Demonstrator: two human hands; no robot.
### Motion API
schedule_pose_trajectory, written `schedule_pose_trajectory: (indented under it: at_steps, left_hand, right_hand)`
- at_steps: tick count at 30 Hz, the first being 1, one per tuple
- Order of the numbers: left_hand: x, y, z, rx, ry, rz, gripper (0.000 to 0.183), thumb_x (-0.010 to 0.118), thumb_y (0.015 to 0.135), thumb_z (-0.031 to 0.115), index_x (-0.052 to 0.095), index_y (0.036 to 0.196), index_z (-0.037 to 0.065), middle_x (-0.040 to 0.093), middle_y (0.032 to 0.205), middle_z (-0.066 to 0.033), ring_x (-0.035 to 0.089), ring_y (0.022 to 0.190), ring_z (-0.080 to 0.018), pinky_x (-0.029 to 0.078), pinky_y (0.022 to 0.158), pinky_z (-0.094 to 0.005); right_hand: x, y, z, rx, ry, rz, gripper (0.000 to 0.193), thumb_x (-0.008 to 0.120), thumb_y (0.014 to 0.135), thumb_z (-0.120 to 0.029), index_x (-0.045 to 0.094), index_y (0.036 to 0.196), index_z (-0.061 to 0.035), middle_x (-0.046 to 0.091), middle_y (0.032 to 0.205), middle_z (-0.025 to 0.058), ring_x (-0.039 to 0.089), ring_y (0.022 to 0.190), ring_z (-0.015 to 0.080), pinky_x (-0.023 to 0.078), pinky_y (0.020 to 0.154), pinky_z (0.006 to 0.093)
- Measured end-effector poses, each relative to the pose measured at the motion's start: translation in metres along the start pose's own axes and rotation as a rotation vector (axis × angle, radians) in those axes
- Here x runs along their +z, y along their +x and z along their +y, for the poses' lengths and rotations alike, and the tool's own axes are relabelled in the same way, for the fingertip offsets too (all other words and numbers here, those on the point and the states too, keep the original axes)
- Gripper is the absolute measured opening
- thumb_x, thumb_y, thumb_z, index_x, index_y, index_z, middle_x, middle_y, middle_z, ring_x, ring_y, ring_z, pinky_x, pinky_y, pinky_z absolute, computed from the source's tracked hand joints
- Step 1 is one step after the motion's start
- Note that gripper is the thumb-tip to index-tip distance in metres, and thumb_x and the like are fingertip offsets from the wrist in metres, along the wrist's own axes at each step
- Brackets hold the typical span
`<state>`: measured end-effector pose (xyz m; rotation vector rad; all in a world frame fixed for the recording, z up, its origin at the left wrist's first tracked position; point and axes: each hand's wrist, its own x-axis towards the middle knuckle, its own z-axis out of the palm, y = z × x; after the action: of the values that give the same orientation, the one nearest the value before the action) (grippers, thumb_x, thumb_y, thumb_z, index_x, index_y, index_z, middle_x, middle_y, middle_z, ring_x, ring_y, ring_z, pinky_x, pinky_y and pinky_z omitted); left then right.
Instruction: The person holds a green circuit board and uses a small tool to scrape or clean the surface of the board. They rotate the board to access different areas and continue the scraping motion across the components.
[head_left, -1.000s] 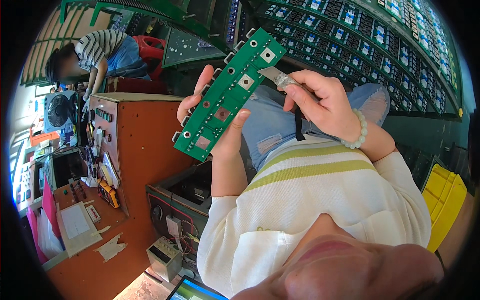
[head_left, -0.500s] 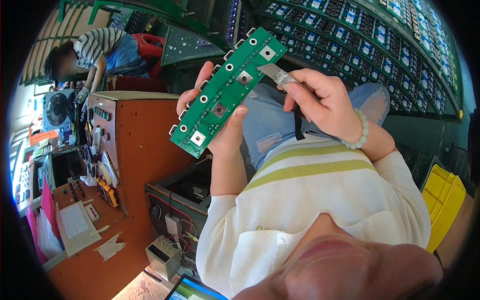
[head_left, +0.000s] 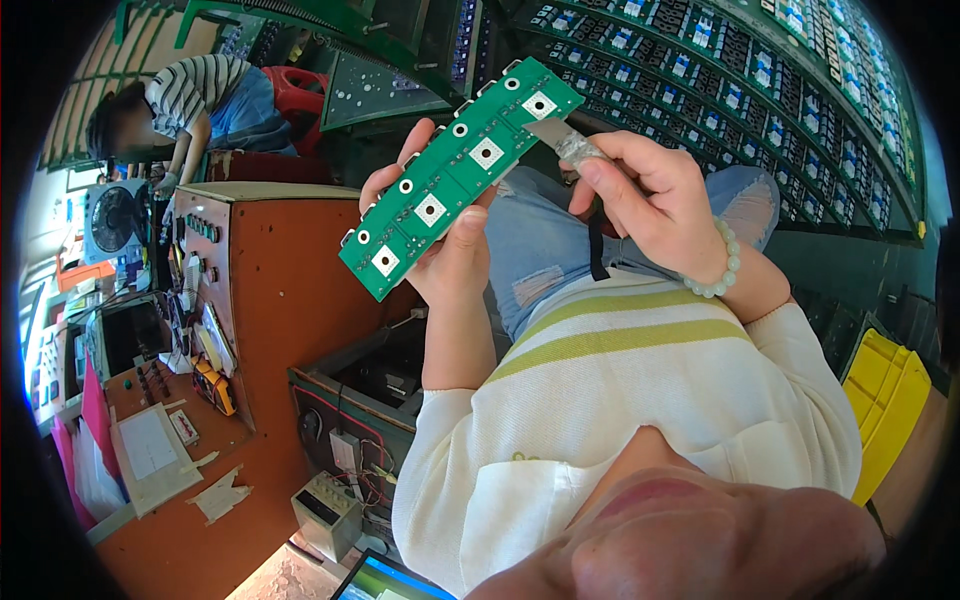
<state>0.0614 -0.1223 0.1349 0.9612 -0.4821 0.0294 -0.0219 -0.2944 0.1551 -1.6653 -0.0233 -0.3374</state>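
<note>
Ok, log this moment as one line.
left hand: holds green circuit board | right hand: holds small blade, tip on board's top edge | board tilted

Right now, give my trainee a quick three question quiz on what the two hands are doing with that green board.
1. True or false: the left hand holds the green circuit board from behind.
2. What does the right hand press against the board's upper end?
A. a yellow bin
B. a small metal blade
C. a fan
3. Fill in: the right wrist wears a pale ___ bracelet.

Key: 1 true. 2 B, the small metal blade touches near the top square pad. 3 beaded.
</note>
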Motion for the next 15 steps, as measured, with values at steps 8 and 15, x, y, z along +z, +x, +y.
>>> schedule_pose_trajectory:
  at_steps: [8,15]
  left_hand:
    - [-0.007,0.001,-0.004,0.138,0.168,-0.057,0.069,0.08,0.069,0.011,0.034,0.12,0.016,0.038,0.135,-0.0232,0.049,0.117,-0.0296,0.051,0.089,-0.0407]
    - [-0.005,-0.001,-0.002,0.225,0.323,-0.053,0.074,0.085,0.066,0.02,0.031,0.116,0.016,0.04,0.133,-0.023,0.052,0.113,-0.0283,0.049,0.092,-0.0349]
  right_hand:
    - [-0.005,0.007,-0.005,-0.473,-0.625,0.067,0.022,0.066,0.079,-0.009,0.064,0.1,-0.0021,0.063,0.072,0.0077,0.059,0.056,0.0198,0.046,0.05,0.0272]
    - [-0.006,0.003,-0.009,-0.49,-0.823,0.08,0.031,0.07,0.072,-0.005,0.065,0.102,-0.0011,0.063,0.075,0.0085,0.059,0.061,0.0212,0.046,0.053,0.0291]
